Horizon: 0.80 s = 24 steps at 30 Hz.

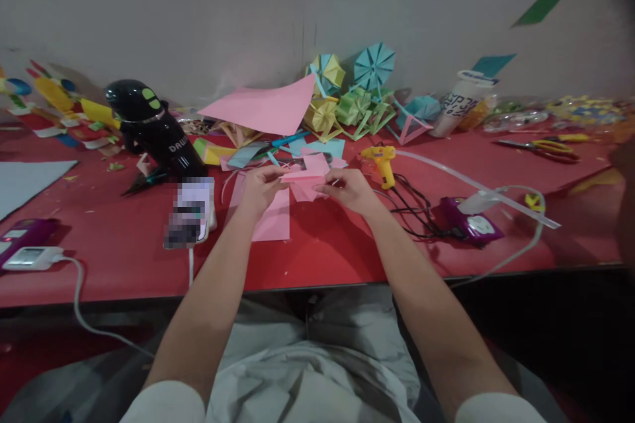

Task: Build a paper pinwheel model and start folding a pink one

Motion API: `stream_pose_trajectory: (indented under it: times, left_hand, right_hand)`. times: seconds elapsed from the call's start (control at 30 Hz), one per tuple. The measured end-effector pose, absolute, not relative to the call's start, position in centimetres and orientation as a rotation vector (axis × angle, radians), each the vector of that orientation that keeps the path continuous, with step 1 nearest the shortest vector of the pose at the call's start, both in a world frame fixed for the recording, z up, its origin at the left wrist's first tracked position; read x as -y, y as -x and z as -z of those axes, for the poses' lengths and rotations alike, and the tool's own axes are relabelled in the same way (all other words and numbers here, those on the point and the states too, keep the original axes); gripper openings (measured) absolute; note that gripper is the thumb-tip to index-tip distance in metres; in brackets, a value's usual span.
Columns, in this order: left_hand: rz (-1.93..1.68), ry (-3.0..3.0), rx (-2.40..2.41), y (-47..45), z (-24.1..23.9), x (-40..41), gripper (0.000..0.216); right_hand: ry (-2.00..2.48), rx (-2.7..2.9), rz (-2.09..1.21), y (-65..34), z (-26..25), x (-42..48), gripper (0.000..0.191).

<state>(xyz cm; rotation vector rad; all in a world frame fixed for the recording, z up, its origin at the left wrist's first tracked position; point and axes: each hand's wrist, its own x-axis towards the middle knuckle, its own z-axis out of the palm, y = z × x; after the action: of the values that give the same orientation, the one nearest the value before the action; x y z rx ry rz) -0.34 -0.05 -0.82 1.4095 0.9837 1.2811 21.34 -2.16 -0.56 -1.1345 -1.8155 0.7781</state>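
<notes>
Between my two hands, above the red table, is a piece of folded pink paper (pixel 305 178) with several creased flaps. My left hand (pixel 260 188) pinches its left end between thumb and fingers. At the right end, my right hand (pixel 351 188) grips the paper the same way. A flat pink sheet (pixel 271 221) lies on the table under and beside my left hand. Just right of my right hand a yellow glue gun (pixel 381 164) rests on the table, an orange light showing on it.
Folded paper models (pixel 325 115) and a large pink sheet (pixel 262 104) stand along the wall. A phone (pixel 191 215) and black bottle (pixel 159 132) are at left. Cables run to a purple power strip (pixel 471 221) at right, near scissors (pixel 546 147) and a white cup (pixel 464 102).
</notes>
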Motion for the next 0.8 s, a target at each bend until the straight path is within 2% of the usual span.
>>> stream_pose_trajectory:
  times: [0.23, 0.47, 0.67, 0.8]
  left_hand:
    - [-1.297, -1.385, -1.002, 0.4, 1.0, -0.1, 0.028]
    - [-1.315, -1.385, -1.008, 0.5, 0.9, -0.3, 0.026]
    - [-1.285, -1.524, -0.889, 0.5, 0.4, 0.4, 0.015]
    - [-1.215, -1.528, -0.835, 0.6, 0.0, 1.0, 0.014]
  right_hand:
    - [1.131, 1.835, -0.789, -21.2, 0.4, 2.3, 0.045]
    - [1.118, 1.783, -0.725, -21.5, 0.8, 2.2, 0.038]
    - [1.049, 1.570, -1.045, -21.5, 1.0, 2.3, 0.035]
    - [1.022, 1.379, -1.189, -21.5, 1.1, 2.1, 0.040]
